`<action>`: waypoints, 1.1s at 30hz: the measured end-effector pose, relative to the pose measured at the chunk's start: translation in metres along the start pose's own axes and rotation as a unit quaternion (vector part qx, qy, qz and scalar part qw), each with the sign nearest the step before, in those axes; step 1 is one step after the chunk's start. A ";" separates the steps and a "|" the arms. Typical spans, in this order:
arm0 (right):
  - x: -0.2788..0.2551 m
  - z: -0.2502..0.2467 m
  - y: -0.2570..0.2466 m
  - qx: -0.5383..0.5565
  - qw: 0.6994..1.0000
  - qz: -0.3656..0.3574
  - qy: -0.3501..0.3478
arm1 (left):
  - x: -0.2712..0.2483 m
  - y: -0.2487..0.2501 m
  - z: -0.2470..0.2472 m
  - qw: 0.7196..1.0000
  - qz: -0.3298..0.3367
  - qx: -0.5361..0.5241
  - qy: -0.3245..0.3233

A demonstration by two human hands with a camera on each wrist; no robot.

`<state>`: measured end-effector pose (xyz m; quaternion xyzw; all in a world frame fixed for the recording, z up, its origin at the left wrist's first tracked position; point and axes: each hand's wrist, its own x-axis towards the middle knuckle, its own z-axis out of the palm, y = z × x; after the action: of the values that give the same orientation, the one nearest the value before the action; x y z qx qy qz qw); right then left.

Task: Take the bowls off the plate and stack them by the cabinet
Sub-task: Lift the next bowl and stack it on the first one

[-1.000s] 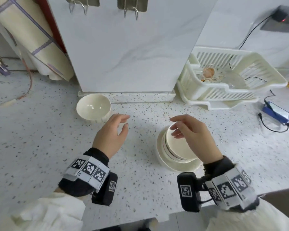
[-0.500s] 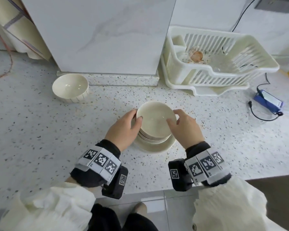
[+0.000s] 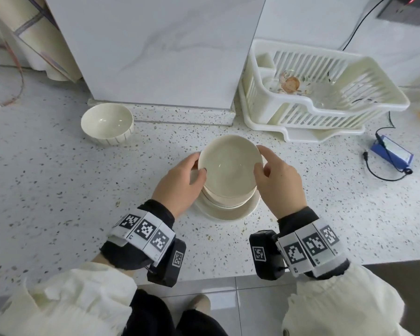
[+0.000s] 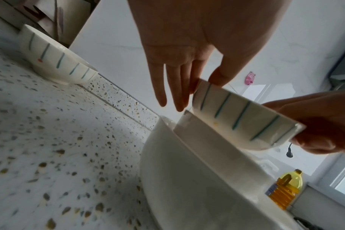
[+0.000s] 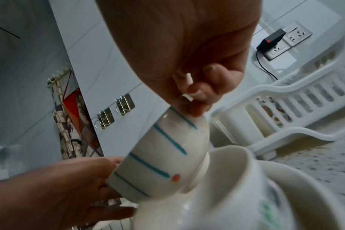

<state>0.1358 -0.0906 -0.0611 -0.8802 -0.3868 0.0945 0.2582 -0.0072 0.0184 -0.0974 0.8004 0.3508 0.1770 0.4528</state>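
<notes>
A cream bowl with teal stripes [image 3: 230, 166] is held a little above the stack of bowls [image 3: 228, 200] that sits on the cream plate [image 3: 228, 213] at mid-counter. My left hand [image 3: 199, 166] pinches its left rim, thumb inside [image 4: 220, 76]. My right hand [image 3: 260, 161] grips the right rim with curled fingers [image 5: 197, 95]. In the wrist views the held bowl [image 4: 246, 121] [image 5: 159, 155] is tilted, with its foot just over the bowl below [image 5: 226, 186]. Another striped bowl [image 3: 107, 127] stands alone at the foot of the white cabinet [image 3: 155, 57].
A white dish rack [image 3: 313, 93] with a glass dish stands right of the cabinet. A blue device [image 3: 390, 154] with a black cable lies at the far right, and a yellow oil bottle [image 4: 286, 186] beyond it. The counter's front edge runs just below my wrists.
My left hand came from near the cabinet bowl to the stack and took the top bowl's left rim. Both hands have now raised that bowl slightly off the stack.
</notes>
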 end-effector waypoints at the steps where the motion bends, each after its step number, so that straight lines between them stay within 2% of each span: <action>1: 0.000 -0.002 -0.006 0.011 1.000 0.000 0.004 | 0.001 0.001 -0.004 1.000 -0.001 -0.012 0.005; 7: 0.012 0.017 -0.065 0.110 0.994 -0.009 0.010 | 0.014 -0.014 -0.055 0.996 0.008 -0.072 0.054; 17: 0.058 0.125 -0.162 0.241 0.967 0.053 -0.060 | 0.040 -0.094 -0.158 0.988 -0.033 -0.120 0.088; 24: 0.091 0.177 -0.201 0.232 0.967 0.072 -0.078 | 0.071 -0.142 -0.195 0.990 -0.076 -0.064 0.097; 33: 0.112 0.197 -0.207 0.205 0.966 0.116 -0.106 | 0.096 -0.165 -0.201 0.982 -0.148 -0.111 0.044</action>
<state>0.0095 0.1841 -0.1158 -0.8324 -0.2797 0.2936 0.3777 -0.1280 0.2654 -0.1346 0.6758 0.4631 0.1805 0.5443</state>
